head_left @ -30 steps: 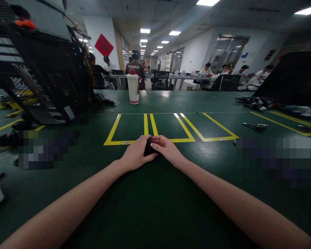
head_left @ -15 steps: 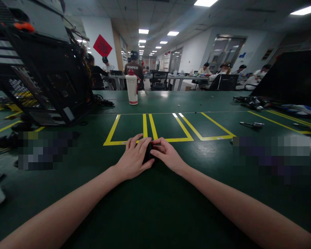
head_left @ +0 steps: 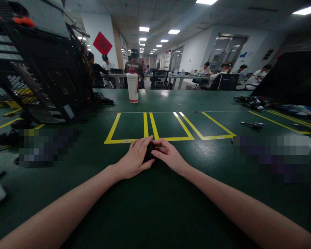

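Observation:
A small black object [head_left: 149, 152] stands between my two hands, mostly covered, so its kind does not show. My left hand [head_left: 134, 157] is wrapped round its left side, fingers held together over the far side and thumb at the near side. From the right, the bent fingers and thumb of my right hand [head_left: 169, 156] close on the object's right edge; whether they pinch a part of it is hard to see. Both hands are low over the green table [head_left: 155, 207], just in front of the yellow tape lines [head_left: 171, 139].
A black computer case [head_left: 59, 79] stands at the left. A white cup with a red lid [head_left: 133, 88] is farther back. At the right lie a metal tool [head_left: 252, 124], cables [head_left: 254, 102] and a large black panel [head_left: 290, 76]. People sit at tables behind.
My left hand's fingers, spread a little and partly raised before, now lie closer together over the black object. My right hand has barely moved. The view has tilted slightly.

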{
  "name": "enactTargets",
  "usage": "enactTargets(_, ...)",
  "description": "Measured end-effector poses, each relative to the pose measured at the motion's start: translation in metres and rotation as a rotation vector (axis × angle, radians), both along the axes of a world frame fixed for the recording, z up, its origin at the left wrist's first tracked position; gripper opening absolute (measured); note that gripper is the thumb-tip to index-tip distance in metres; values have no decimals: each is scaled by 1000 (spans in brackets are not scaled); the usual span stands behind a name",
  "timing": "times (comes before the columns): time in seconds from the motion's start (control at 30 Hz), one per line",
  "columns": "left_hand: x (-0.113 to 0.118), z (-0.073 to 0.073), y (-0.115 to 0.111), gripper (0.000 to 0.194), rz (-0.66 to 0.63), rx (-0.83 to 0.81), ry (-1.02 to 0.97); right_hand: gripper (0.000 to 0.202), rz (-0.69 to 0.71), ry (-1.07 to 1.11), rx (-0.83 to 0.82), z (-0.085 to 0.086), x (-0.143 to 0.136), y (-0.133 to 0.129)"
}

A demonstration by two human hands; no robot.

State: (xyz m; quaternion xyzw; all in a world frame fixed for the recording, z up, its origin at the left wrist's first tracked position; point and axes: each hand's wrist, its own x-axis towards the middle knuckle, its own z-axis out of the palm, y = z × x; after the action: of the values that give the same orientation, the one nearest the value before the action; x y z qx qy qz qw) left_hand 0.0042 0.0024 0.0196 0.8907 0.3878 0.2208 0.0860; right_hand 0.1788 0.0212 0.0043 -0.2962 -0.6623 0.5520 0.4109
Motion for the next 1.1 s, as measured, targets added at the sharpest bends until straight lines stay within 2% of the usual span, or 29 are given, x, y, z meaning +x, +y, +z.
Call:
enactTargets(0.2, 1, -5, 2, 62, 12, 40, -19, 17, -99, -15, 50, -2, -3, 1)
enactTargets(0.33, 1, -6, 3, 62, 18, 42, -22, 25, -137, -54, 9, -5, -3, 5)
enactTargets(0.53, 1, -6, 2, 62, 15, 56, -19, 24, -17, -54, -56, -2, 1, 7)
enactTargets(0.73, 1, -8, 3, 60, 9, 70, -13, 35, 57, 20, -78, -2, 3, 6)
enactTargets(0.9, 1, -7, 3, 63, 10, 66, -14, 16, -56, -23, -39, 2, -1, 3)
enactTargets(1.1, 1, -6, 2, 61, 16, 72, -14, 26, -110, -95, -78, -4, -1, 7)
